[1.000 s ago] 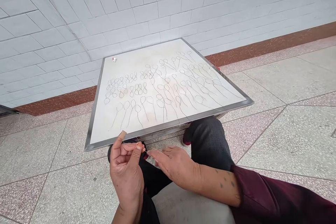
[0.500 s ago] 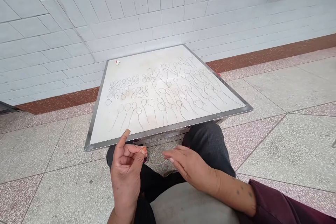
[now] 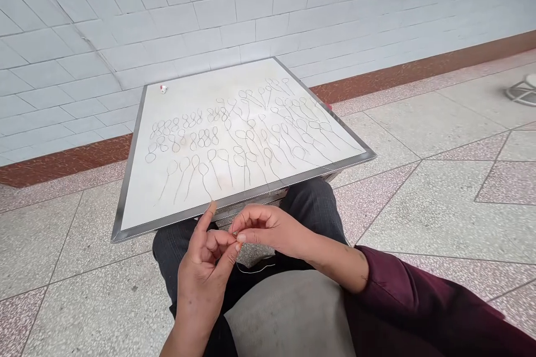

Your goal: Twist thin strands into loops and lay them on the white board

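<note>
Above my lap, my left hand (image 3: pixel 205 262) pinches a thin cord (image 3: pixel 256 271) between thumb and index finger, with another finger pointing up. My right hand (image 3: pixel 268 228) meets it there, thumb and index finger closed on the same small spot of cord. A bit of orange shows at the pinch, too small to name. One pale end of the cord hangs in a curve below the fingers. Just beyond my hands, a white board (image 3: pixel 146 195) with a metal edge carries many thin looped cords (image 3: pixel 203 170), some with long tails, others shaped like figure eights.
A small white and red object (image 3: pixel 163 89) sits in the board's far left corner. Behind the board rises a white tiled wall (image 3: pixel 209 17) with a brown base strip. My knees (image 3: pixel 312 212) are under the near edge. A round stool-like frame (image 3: pixel 523 89) stands far right.
My right hand has moved left and up to the left hand's fingertips and now pinches the cord there. The view has shifted, so the board sits farther left.
</note>
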`<state>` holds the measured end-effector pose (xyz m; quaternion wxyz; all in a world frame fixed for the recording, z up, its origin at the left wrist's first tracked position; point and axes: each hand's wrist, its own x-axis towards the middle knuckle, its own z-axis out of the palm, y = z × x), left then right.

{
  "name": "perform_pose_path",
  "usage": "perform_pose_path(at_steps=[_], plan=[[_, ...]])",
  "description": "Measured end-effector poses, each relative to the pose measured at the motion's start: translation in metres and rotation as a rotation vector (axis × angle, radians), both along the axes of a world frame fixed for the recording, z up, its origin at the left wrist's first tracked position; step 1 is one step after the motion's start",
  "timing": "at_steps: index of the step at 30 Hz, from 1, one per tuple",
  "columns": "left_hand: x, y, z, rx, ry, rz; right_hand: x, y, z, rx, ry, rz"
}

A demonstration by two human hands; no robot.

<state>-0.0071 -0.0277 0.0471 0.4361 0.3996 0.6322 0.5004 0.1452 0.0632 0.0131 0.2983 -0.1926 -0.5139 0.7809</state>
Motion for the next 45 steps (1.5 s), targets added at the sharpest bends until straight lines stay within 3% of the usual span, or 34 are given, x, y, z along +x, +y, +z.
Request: perform_pose_path(at_steps=[5,11,18,24,35,45], plan=[[0.002,0.002,-0.001,-0.010,-0.130,-0.030,0.001,0.000,0.008,-0.003,-0.037,-0.033],[0.001,0.002,-0.003,-0.017,-0.183,-0.012,0.004,0.006,0.011,0.142,-0.086,0.043],[0.001,0.003,-0.008,0.006,-0.230,0.012,0.001,0.004,0.010,0.061,-0.023,0.077],[-0.002,0.004,-0.009,0.001,-0.200,-0.017,0.007,0.015,0.003,0.086,0.013,0.141],[-0.005,0.005,-0.010,-0.090,-0.271,-0.098,0.007,0.031,-0.009,0.361,-0.026,0.205],[-0.007,0.008,-0.013,-0.102,-0.381,-0.085,0.007,0.023,-0.011,0.368,-0.052,0.190]])
